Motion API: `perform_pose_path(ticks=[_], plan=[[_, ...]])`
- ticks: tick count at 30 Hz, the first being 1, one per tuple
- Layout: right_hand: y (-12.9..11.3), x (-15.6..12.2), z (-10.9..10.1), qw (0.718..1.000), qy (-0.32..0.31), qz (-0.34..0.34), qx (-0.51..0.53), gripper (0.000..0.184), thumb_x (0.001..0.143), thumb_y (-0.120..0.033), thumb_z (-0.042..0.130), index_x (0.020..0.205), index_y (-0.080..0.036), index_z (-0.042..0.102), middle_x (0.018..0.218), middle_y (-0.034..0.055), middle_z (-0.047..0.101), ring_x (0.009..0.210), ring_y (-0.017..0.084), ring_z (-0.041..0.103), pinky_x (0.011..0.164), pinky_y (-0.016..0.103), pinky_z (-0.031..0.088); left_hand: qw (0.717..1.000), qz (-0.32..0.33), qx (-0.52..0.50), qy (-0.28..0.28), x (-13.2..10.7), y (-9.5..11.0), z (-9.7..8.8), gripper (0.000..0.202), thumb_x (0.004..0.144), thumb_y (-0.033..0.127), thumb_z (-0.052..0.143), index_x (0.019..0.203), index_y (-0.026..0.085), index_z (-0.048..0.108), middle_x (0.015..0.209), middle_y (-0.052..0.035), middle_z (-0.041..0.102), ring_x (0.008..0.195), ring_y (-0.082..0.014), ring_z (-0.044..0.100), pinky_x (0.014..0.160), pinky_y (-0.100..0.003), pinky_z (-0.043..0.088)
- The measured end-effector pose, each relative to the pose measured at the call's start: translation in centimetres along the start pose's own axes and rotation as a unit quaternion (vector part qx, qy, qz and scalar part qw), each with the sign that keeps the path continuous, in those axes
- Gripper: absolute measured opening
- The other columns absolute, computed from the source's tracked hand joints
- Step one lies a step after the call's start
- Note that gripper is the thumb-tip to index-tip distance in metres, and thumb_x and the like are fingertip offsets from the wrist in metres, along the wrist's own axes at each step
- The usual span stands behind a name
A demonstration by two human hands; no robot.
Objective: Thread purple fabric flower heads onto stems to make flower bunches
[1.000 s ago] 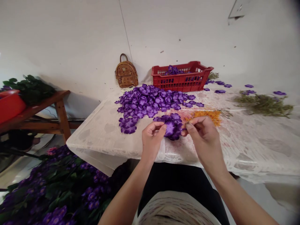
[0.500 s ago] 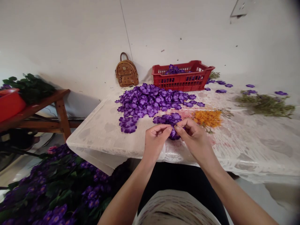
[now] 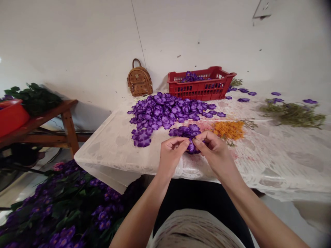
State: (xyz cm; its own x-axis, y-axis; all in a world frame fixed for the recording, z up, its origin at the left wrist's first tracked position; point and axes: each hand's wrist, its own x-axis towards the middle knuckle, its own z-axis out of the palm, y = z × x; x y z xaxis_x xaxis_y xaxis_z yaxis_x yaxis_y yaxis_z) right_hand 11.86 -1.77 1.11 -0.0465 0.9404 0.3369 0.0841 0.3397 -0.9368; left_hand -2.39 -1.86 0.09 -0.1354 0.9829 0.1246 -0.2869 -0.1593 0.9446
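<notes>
My left hand [image 3: 170,153] and my right hand [image 3: 213,151] meet at the near edge of the table [image 3: 113,151], fingertips pinched together on a purple fabric flower [image 3: 190,147]. Most of that flower is hidden behind my fingers. Just beyond them lies a small heap of purple flowers [image 3: 184,131]. A large spread of purple flower heads [image 3: 165,110] covers the table further back. A pile of orange stamens [image 3: 229,129] lies to the right of my right hand.
A red crate [image 3: 200,84] with purple flowers and a small brown backpack [image 3: 139,81] stand against the wall. Dry green stems [image 3: 292,113] lie at the right. A wooden bench [image 3: 38,122] carries a red tub and leaves. Purple flower bushes [image 3: 62,206] fill the floor at left.
My right hand has moved left from beside the orange stamens to meet my left hand. The flower, open and facing me a second ago, is now mostly covered by both hands' fingers.
</notes>
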Motion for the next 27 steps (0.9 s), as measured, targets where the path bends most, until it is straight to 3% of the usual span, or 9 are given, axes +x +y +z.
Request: perform_pose_path(ticks=[27], plan=[[-1.1, 0.1, -0.7, 0.998, -0.027, -0.005, -0.064, 0.016, 0.09, -0.032, 0.064, 0.078, -0.022, 0.063, 0.072, -0.0016, 0.062, 0.064, 0.013, 0.056, 0.059, 0.027, 0.042, 0.999, 0.016, 0.026, -0.045, 0.0, 0.0, -0.5, 0.009, 0.077, 0.026, 0.079, 0.076, 0.017, 0.081, 0.073, -0.0031, 0.075, 0.069, -0.0132, 0.066, 0.069, -0.026, 0.056]])
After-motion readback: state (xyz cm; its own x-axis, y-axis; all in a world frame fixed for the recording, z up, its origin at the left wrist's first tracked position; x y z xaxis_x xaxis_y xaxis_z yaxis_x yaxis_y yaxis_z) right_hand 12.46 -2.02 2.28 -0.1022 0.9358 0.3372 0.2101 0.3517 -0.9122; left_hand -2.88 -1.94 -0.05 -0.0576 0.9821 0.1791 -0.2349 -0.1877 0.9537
